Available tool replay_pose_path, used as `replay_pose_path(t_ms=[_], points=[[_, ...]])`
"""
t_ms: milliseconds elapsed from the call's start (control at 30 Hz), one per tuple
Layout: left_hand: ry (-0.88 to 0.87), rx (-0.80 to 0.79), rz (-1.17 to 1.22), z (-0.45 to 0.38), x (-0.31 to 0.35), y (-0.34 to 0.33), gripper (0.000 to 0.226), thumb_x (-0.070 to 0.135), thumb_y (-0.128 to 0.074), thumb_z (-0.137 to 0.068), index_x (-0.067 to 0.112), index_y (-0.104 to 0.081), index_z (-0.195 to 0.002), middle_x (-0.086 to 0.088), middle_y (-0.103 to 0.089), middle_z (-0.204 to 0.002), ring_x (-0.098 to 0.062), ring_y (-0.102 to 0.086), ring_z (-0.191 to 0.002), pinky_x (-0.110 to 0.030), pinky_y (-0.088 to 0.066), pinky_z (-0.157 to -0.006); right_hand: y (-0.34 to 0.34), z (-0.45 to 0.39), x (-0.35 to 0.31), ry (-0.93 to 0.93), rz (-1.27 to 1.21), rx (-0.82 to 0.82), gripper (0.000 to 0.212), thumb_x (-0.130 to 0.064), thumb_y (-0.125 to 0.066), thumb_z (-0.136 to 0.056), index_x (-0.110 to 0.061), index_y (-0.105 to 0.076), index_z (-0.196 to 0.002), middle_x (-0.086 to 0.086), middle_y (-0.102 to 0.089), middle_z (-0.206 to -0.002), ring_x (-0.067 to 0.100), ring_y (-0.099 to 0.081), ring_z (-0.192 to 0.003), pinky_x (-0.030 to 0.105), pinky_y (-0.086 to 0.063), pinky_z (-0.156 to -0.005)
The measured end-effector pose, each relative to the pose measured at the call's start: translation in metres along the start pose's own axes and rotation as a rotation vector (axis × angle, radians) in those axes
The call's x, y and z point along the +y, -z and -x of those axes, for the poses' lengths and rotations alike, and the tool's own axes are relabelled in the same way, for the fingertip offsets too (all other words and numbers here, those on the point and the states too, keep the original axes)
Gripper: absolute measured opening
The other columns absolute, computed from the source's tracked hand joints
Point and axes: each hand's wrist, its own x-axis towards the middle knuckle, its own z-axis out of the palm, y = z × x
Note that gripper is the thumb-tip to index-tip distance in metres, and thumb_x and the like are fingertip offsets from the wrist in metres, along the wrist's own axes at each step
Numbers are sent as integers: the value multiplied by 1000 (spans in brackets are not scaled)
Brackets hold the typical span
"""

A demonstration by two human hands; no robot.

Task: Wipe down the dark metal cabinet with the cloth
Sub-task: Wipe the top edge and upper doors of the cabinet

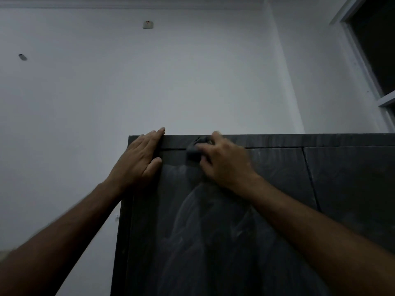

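Dark smeared metal cabinet (267, 210), small bunched dark cloth (193, 153) against its upper front

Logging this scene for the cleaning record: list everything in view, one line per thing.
cabinet: one, dark grey with pale smears, lower centre and right, against the wall
cloth: one, grey, bunched near the cabinet's top edge
wall: white, behind the cabinet
wall fitting: one, pale, high on the wall
small dark fitting: one, upper left of the wall
window: one, dark, pale frame, upper right
left hand: flat on the cabinet's top left corner
right hand: grips the cloth
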Motion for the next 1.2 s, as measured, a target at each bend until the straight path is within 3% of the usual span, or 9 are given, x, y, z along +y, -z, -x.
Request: replay_pose_path(t_ms=[100, 233, 333, 533, 667, 767, 967, 1033, 1200], points=[[-8, -12, -44, 4, -3, 6, 83, 49, -26, -91, 5, -32, -162, -14, -35, -167, -32, -29, -157, -44, -17, -131, -4, -19, -14, -330, -21, 93, 39, -34, -48, -101, -13, -53, -134, 14, -41, -132, 35, -60, -106, 44, -53, -82], [-26, -10, -49, 8, -10, 4, 84, 52, -23, -92, 7, -33, -162, -10, -33, -168, -29, -26, -158, -44, -10, -132, -32, -28, -91, -140, -26, 20, 61, -32, -48, -96, -8, -35, -151, 19, -35, -144, 37, -52, -111, 44, -52, -82], [-83, -15, -62, 10, -24, 3, 80, 53, -22, -95, 11, -30, -163, -8, -31, -170, -26, -24, -159, -42, -8, -132, -28, -18, -61, -155, 93, 46, 60, -29, -49, -97, -15, -35, -153, 19, -37, -143, 38, -56, -107, 44, -52, -77], [-108, 16, -73, 6, -24, -4, 82, 53, -23, -94, 8, -33, -162, -11, -35, -167, -29, -26, -157, -42, -4, -131, -15, 12, 2, -610, 83, 183, 53, -31, -42, -104, -14, -34, -153, 20, -36, -139, 40, -63, -102, 45, -53, -79], [-105, 53, -63, 6, -22, -11, 83, 52, -24, -93, 6, -36, -161, -14, -38, -165, -32, -28, -156, -46, -5, -132, -36, -16, -58, -379, 33, 149, 52, -33, -45, -103, -12, -38, -150, 19, -38, -140, 39, -64, -100, 43, -55, -76], [-133, 66, -57, 7, -29, -10, 82, 52, -24, -94, 7, -38, -160, -14, -39, -164, -32, -30, -155, -45, -8, -131, -34, -8, -53, -224, 93, 87, 51, -35, -48, -101, -18, -44, -149, 17, -43, -134, 38, -64, -97, 47, -56, -73], [-112, 34, -119, 4, -18, -4, 92, 63, -22, -89, 6, -41, -158, -17, -42, -161, -35, -34, -151, -49, -12, -128, -7, 23, 16, -728, 117, 164, 51, -35, -43, -106, -18, -37, -153, 20, -36, -142, 46, -59, -110, 50, -49, -89], [-140, 17, -137, 0, -6, -5, 95, 66, -21, -88, 4, -41, -158, -19, -40, -162, -36, -33, -152, -50, -9, -129, -12, 12, -2, -677, 88, 151, 50, -35, -42, -106, -16, -37, -152, 19, -35, -143, 46, -59, -109, 48, -50, -88], [-253, -6, -86, -14, 33, -18, 93, 61, -20, -87, 7, -37, -161, -15, -37, -166, -29, -28, -157, -42, -2, -131, -22, 15, -14, -273, 131, 16, 57, -34, -48, -100, -17, -38, -153, 19, -39, -138, 42, -62, -103, 50, -55, -79]])
